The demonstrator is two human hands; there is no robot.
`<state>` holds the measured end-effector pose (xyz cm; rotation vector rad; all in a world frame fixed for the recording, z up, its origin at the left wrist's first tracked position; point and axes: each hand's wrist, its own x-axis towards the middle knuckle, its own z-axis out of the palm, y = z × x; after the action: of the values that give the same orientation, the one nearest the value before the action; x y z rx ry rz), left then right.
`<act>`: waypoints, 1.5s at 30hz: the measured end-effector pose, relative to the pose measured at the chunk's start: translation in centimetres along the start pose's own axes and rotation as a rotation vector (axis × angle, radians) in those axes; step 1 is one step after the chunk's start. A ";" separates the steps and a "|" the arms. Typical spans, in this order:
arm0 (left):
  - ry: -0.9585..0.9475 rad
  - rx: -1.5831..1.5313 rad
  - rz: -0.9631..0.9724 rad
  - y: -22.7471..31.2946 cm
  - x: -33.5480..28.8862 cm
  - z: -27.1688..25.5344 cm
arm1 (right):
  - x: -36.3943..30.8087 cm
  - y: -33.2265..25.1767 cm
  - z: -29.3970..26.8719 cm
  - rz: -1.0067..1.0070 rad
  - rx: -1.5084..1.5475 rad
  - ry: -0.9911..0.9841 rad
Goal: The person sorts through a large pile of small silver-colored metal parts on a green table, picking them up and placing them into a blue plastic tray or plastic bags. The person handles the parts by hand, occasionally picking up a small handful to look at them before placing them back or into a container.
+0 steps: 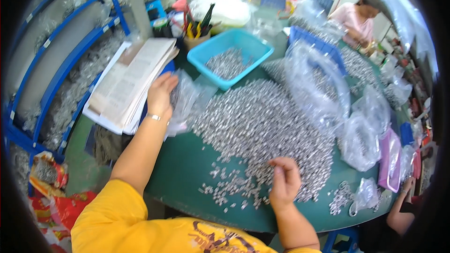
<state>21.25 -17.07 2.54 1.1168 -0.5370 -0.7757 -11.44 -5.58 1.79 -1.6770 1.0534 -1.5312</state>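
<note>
A wide heap of small silver metal pieces (262,122) covers the middle of the green table (183,164). At its left edge my left hand (161,96) reaches to a stack of clear plastic bags (190,100); its fingers are stretched out against the bags' left side. Over the near right part of the heap is my right hand (285,182), thumb and fingers curled together. Whatever sits between those fingers, if anything, is too small to make out. Beyond the heap stands a light blue tub (197,58) with more metal pieces inside.
Papers (131,84) lie left of the bags, beside blue shelving (70,61). A blue crate (318,42), a large clear bag (323,93) and a purple bin (390,159) stand to the right. A person in pink (354,21) sits across; another person's arm (401,213) shows at right.
</note>
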 end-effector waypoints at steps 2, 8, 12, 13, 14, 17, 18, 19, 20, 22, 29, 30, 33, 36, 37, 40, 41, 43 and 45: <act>0.002 -0.048 -0.010 0.3 -0.1 0.1 | -0.1 -0.2 0.1 0.020 0.033 -0.007; -0.046 0.042 0.022 -0.7 -0.2 0.7 | -0.6 -0.1 -0.3 0.050 0.059 -0.001; -0.018 0.026 0.215 -0.2 -0.7 -0.1 | 0.3 -0.1 0.1 -0.025 -0.012 0.007; -0.074 0.154 0.327 0.1 -1.9 0.4 | 0.7 0.0 -0.4 0.002 -0.040 0.011; -0.133 0.296 0.426 0.7 -3.7 0.6 | 1.1 0.9 -0.6 -0.038 -0.072 0.024; -0.435 0.286 0.366 0.8 -8.7 2.6 | 1.5 1.5 -2.2 0.021 0.046 0.166; -0.526 0.288 0.370 1.4 -9.6 3.0 | 2.0 0.6 -2.1 0.105 0.191 0.230; -0.611 0.315 0.288 1.5 -11.0 2.8 | 1.8 0.0 -2.6 0.150 0.180 0.213; -0.678 0.365 0.353 1.1 -11.8 2.9 | 1.7 -0.3 -3.2 0.188 0.172 0.197; -0.908 0.650 0.525 1.6 -13.5 2.6 | 0.6 -0.9 -4.5 0.243 -0.078 0.094; -1.148 0.735 0.544 -0.8 -15.5 2.5 | -3.7 -0.8 -5.3 0.049 -0.538 -0.317; -1.136 0.754 0.532 -1.1 -15.5 2.5 | -4.1 -0.6 -5.2 -0.019 -0.633 -0.322; -1.195 0.815 0.599 -2.2 -15.5 2.1 | -4.4 -0.3 -4.7 -0.025 -0.717 -0.360; -1.190 0.831 0.674 -3.1 -15.8 1.5 | -4.0 0.2 -4.0 -0.072 -0.736 -0.368; -1.198 0.801 0.689 -3.5 -15.7 1.4 | -3.9 0.2 -4.0 -0.059 -0.745 -0.398; -1.204 0.801 0.747 -3.4 -15.9 1.6 | -3.8 -0.5 -4.0 -0.081 -0.786 -0.404; -1.210 0.802 0.773 -3.5 -16.1 2.0 | -4.2 -0.5 -4.4 -0.094 -0.759 -0.363; -1.195 0.831 0.799 -3.5 -16.4 1.8 | -4.0 -0.6 -4.3 -0.107 -0.678 -0.333; -1.174 0.875 0.787 -3.4 -16.6 1.2 | -3.9 -0.7 -3.7 -0.088 -0.593 -0.317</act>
<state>8.96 -5.64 -0.24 0.9627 -2.3094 -0.3958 -15.05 -1.59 1.02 -2.2975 1.3507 -0.9958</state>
